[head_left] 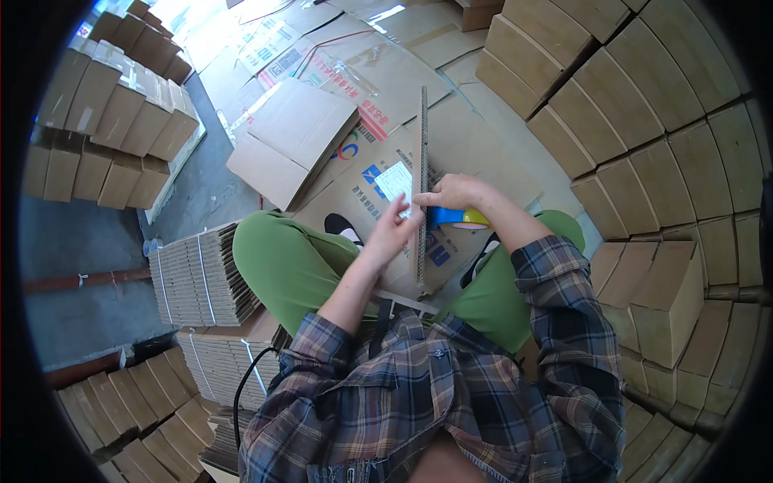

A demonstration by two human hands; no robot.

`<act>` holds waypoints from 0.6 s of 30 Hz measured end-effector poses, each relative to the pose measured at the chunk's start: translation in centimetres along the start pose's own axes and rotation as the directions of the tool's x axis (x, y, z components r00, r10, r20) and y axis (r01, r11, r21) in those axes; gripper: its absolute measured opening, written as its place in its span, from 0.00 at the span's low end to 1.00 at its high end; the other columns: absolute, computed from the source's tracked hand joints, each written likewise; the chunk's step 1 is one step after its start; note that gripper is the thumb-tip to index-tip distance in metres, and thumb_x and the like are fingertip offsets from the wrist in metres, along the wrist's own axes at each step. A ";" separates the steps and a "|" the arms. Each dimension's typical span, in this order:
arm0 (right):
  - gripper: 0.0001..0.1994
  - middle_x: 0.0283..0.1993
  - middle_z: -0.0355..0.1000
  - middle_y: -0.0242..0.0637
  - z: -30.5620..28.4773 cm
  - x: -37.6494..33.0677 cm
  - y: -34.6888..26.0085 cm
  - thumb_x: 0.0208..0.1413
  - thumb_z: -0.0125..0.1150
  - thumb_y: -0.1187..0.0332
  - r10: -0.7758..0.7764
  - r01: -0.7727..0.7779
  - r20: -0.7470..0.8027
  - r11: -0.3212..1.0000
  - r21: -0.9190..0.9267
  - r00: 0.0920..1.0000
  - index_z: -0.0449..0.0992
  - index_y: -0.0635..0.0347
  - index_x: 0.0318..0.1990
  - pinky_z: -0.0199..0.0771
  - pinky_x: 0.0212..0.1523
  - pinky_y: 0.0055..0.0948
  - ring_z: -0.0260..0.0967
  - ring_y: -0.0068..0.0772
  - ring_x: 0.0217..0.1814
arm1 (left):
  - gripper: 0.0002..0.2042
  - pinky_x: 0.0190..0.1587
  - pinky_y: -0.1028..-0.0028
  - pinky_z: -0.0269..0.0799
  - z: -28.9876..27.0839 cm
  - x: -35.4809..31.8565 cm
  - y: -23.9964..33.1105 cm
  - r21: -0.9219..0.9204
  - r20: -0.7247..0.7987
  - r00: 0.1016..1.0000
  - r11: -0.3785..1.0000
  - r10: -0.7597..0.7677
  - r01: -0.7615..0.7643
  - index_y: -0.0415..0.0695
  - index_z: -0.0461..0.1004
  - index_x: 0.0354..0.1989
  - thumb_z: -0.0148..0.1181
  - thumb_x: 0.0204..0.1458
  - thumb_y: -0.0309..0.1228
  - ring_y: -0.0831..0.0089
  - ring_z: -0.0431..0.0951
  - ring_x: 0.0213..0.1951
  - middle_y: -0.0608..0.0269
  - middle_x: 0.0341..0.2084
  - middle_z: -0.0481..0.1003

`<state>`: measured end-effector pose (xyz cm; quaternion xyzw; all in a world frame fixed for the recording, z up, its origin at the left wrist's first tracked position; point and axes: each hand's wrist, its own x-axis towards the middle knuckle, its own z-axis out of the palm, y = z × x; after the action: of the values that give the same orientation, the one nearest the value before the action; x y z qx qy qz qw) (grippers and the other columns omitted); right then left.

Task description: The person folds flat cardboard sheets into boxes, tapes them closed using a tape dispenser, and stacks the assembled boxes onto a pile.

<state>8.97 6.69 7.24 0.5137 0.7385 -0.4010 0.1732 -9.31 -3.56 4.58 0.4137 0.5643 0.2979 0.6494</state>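
Just left of the flat brown corrugated cardboard panel [417,173]: one bare left hand [390,235], fingers loosely spread and bent; can't tell if the tips touch it. Panel count: one, standing on edge between two green-trousered knees. Long axis runs straight out from the torso, one end toward the body, the other pointing away; broad faces look left and right, fluted edge up. One bare right hand [456,191] comes over from the panel's right, thumb and finger pinching that upper edge.

Right of the panel, below the right hand: one blue-and-yellow tape dispenser [460,218], resting spot unclear. Two black-and-white shoes, one each side of the panel: left shoe [345,229], right shoe [478,262].

Well left of it: two clearly visible strapped bundles of flattened brown cartons, upper bundle [201,274] and lower bundle [217,364]. Well right: stacked closed brown cartons [640,80], too many cut off to count.

Beyond the panel, to its left: one folded brown carton [294,137] on cardboard floor sheets [475,129]. Farther that way: another carton stack [113,105].
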 end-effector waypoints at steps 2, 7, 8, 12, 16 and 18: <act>0.48 0.52 0.72 0.53 0.0 0.0 0.1 0.44 0.42 0.22 0.003 -0.003 0.002 1.000 -0.002 1.000 0.78 0.63 0.47 0.66 0.58 0.42 0.69 0.51 0.58 | 0.35 0.43 0.70 0.71 -0.8 2.3 2.0 -0.030 -0.108 0.994 0.999 0.033 -0.036 0.47 0.50 0.69 0.57 0.57 0.45 0.71 0.69 0.52 0.59 0.58 0.64; 0.47 0.48 0.74 0.54 0.0 0.1 -0.9 0.45 0.41 0.22 -0.047 0.047 0.001 0.999 0.003 0.999 0.80 0.63 0.44 0.68 0.55 0.43 0.71 0.52 0.54 | 0.43 0.49 0.68 0.70 -1.1 8.5 4.1 -0.029 -0.182 0.974 0.990 0.133 -0.140 0.42 0.48 0.69 0.64 0.51 0.47 0.63 0.69 0.55 0.48 0.60 0.62; 0.46 0.45 0.75 0.56 0.3 0.3 -0.5 0.45 0.43 0.23 -0.050 0.050 -0.031 0.999 0.010 0.998 0.80 0.64 0.42 0.69 0.54 0.42 0.72 0.53 0.51 | 0.43 0.53 0.65 0.68 -0.4 9.1 4.1 0.023 -0.130 0.977 0.985 0.170 -0.169 0.43 0.49 0.69 0.66 0.49 0.47 0.60 0.69 0.56 0.48 0.62 0.61; 0.45 0.45 0.75 0.56 0.5 0.4 0.0 0.46 0.42 0.23 -0.059 0.060 -0.022 0.997 0.054 0.998 0.81 0.62 0.43 0.68 0.54 0.42 0.72 0.52 0.52 | 0.39 0.48 0.69 0.70 -0.2 10.3 2.3 -0.130 -0.094 0.985 0.980 0.143 -0.154 0.48 0.55 0.68 0.66 0.50 0.46 0.67 0.71 0.51 0.54 0.58 0.65; 0.43 0.46 0.75 0.53 0.5 0.1 0.6 0.47 0.42 0.24 -0.084 0.082 0.015 0.989 0.122 0.996 0.81 0.58 0.43 0.68 0.55 0.43 0.72 0.52 0.51 | 0.33 0.42 0.71 0.72 -1.5 10.7 1.6 -0.292 -0.092 0.979 0.935 0.183 -0.202 0.51 0.60 0.66 0.63 0.52 0.43 0.72 0.75 0.43 0.59 0.48 0.71; 0.36 0.46 0.76 0.50 1.1 0.3 0.2 0.51 0.44 0.31 -0.006 0.006 -0.083 1.000 -0.003 0.997 0.82 0.55 0.42 0.69 0.54 0.44 0.72 0.51 0.51 | 0.29 0.42 0.69 0.72 -2.3 10.9 2.0 0.396 -0.230 0.880 0.866 0.416 -0.306 0.52 0.63 0.64 0.60 0.51 0.35 0.66 0.75 0.40 0.55 0.40 0.72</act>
<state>8.81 6.08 6.30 0.5272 0.7472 -0.3789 0.1419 -9.38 7.18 0.93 0.5696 0.6134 0.3716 0.4016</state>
